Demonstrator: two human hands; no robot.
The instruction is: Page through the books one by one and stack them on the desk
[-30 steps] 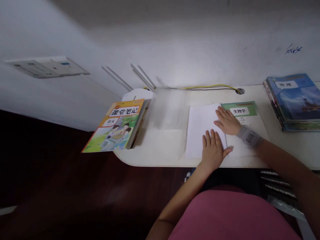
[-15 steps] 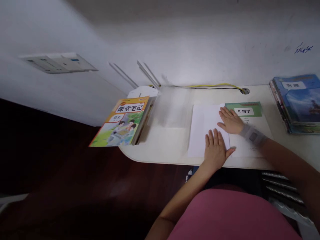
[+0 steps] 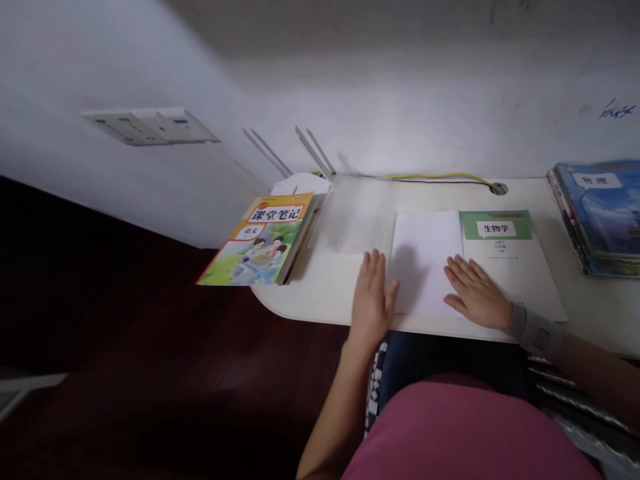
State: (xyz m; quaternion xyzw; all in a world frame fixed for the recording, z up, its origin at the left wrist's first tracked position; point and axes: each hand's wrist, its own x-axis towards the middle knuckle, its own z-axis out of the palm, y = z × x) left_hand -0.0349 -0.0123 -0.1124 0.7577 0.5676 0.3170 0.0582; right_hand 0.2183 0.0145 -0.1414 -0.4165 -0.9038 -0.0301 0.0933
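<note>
An opened textbook [image 3: 505, 267] lies flat on the white desk, its blank white page on the left and a title page with a green band on the right. My right hand [image 3: 477, 293], a grey band at its wrist, rests fingers spread near the fold, on the lower part of the title page. Just left of the blank page is my left hand [image 3: 371, 300], fingers stretched out and holding nothing. It casts a shadow on the page. Beside it, toward the back, a clear plastic sheet or cover [image 3: 357, 217] lies on the desk.
Left on the desk stands a pile of books topped by a colourful workbook [image 3: 260, 240], which overhangs the edge. A white router [image 3: 300, 183] with antennas sits behind it. More books [image 3: 603, 207] are stacked at right. A yellow cable [image 3: 440, 175] runs along the wall into a hole.
My left hand has moved left off the blank page to its outer side. My right hand has slid down from the upper fold toward the lower title page. The view has shifted slightly.
</note>
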